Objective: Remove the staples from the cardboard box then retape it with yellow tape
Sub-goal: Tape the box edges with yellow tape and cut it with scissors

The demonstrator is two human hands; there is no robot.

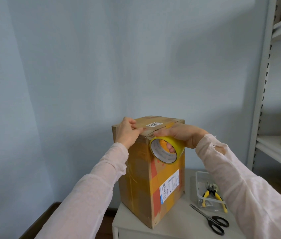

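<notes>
A tall cardboard box (136, 183) with old tape and shipping labels stands upright on a small white cabinet. My left hand (127, 131) presses on the near left edge of the box top, fingers curled over the seam. My right hand (182, 137) grips a yellow tape roll (166, 150) at the box's near top corner, fingers hooked through its core. A strip of tape lies along the top between the two hands. A short yellow piece (170, 125) shows on the top, behind my right hand.
A clear plastic tray (198, 185) on the cabinet top (179, 219) to the right holds yellow-handled pliers (211, 194). Black scissors (212, 220) lie in front of it. Metal shelving (263, 104) with cardboard boxes stands at the right. A blue wall is behind.
</notes>
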